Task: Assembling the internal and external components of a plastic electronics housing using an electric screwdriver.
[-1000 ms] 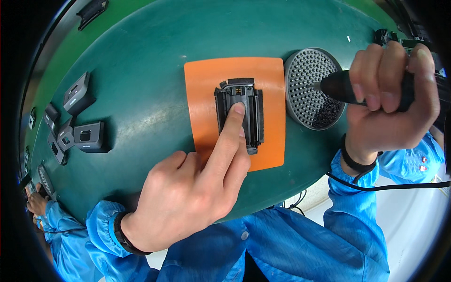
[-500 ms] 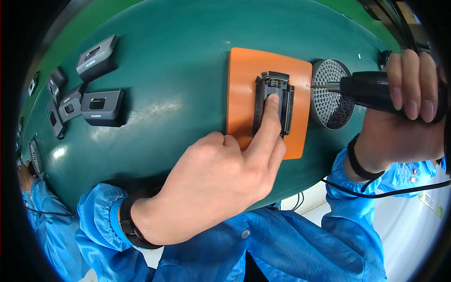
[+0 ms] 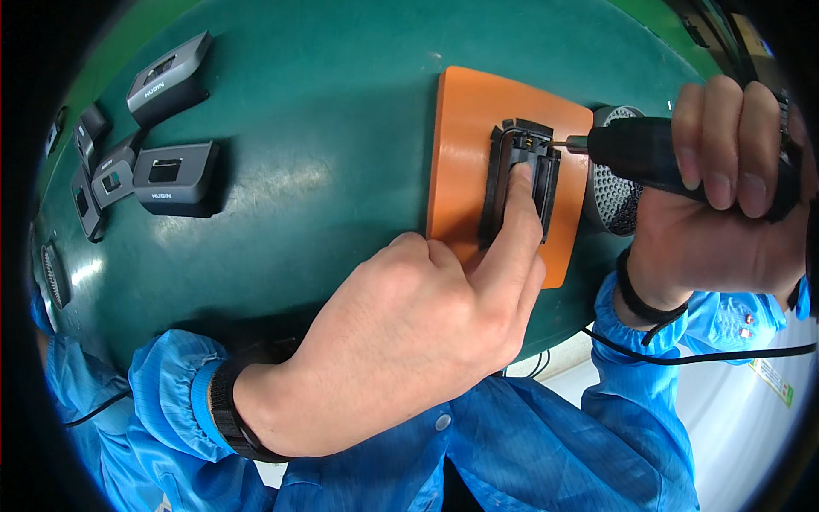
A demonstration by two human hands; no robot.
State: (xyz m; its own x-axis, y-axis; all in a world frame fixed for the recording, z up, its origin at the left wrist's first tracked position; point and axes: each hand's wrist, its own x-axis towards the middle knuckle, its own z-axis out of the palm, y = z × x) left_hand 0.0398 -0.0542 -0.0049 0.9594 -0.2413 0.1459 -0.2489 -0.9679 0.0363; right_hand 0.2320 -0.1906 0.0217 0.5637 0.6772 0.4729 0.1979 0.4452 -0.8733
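A black plastic housing lies on an orange pad in front of me. Pressed onto it is the index finger of my left hand; the other fingers are curled at its near end, partly hidden. My right hand is wrapped around a black electric screwdriver, held level from the right. Its thin bit points left and reaches the right upper edge of the housing; whether it touches a screw is too small to tell. Just beyond the pad's right edge stands a round grey tray of small black screws, partly behind the screwdriver.
Several grey casings with rectangular windows, one of them the casing, lie at the left on the green table. Farther left is a ridged grey tray, near another person's blue sleeve. A black cord runs below my right wrist.
The screwdriver has moved left, its bit going from over the round tray to the housing's edge. My left finger stays on the housing. The whole view has shifted slightly.
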